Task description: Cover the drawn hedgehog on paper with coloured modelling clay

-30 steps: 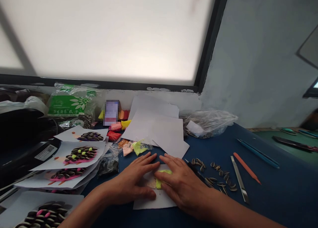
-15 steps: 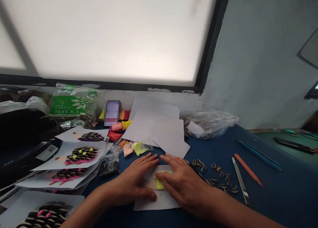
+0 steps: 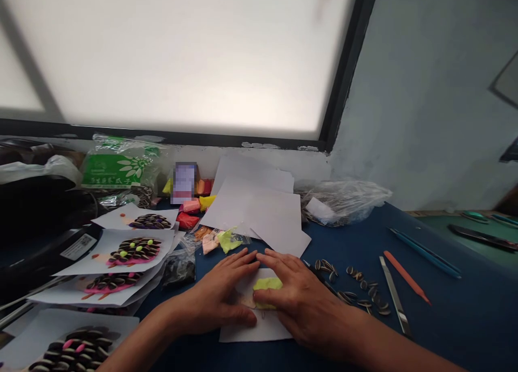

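A small white sheet (image 3: 251, 333) with faint pencil lines lies on the dark blue table in front of me. On it is a flattened patch of yellow-green clay (image 3: 267, 283), with a thin pale peach layer beside it. My left hand (image 3: 218, 296) rests flat over the sheet's left side, fingers stretched out and thumb apart, holding nothing. My right hand (image 3: 303, 299) lies over the sheet's right side with its fingers extended. Its thumb presses on the clay patch and covers part of it.
Sunflower seeds (image 3: 374, 296), a metal blade-like tool (image 3: 395, 296), an orange tool (image 3: 407, 277) and blue tweezers (image 3: 424, 252) lie right. Seed-covered hedgehog pictures (image 3: 135, 251) are stacked left. Blank paper (image 3: 259, 210), coloured clay packs (image 3: 188, 221) and a seed bag (image 3: 117, 169) sit behind.
My right thumb and fingers have shifted over the yellow-green clay, and more of its upper part shows. My left hand has stayed nearly in place. The view has moved slightly.
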Motion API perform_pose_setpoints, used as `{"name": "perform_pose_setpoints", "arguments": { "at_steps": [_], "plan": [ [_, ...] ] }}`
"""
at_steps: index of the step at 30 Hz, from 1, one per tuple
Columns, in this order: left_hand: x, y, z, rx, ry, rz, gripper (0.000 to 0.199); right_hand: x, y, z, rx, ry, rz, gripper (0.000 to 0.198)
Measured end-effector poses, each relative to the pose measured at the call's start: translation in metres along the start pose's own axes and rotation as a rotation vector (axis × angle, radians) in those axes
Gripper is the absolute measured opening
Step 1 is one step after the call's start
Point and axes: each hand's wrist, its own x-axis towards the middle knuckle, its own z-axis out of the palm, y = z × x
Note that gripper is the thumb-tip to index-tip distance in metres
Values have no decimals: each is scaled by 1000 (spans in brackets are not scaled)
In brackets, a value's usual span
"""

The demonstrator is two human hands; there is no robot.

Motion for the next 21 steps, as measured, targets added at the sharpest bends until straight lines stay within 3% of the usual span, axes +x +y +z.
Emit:
{"name": "perform_pose_setpoints", "arguments": {
  "at_steps": [15,21],
  "plan": [
    [-1,3,-2,9,-13,15,88,-1,9,2,-98,23,-87,26],
    [-3,12,-7,15,-34,9,71,-1,13,-3,-35,7,-100,29]
  ]
}}
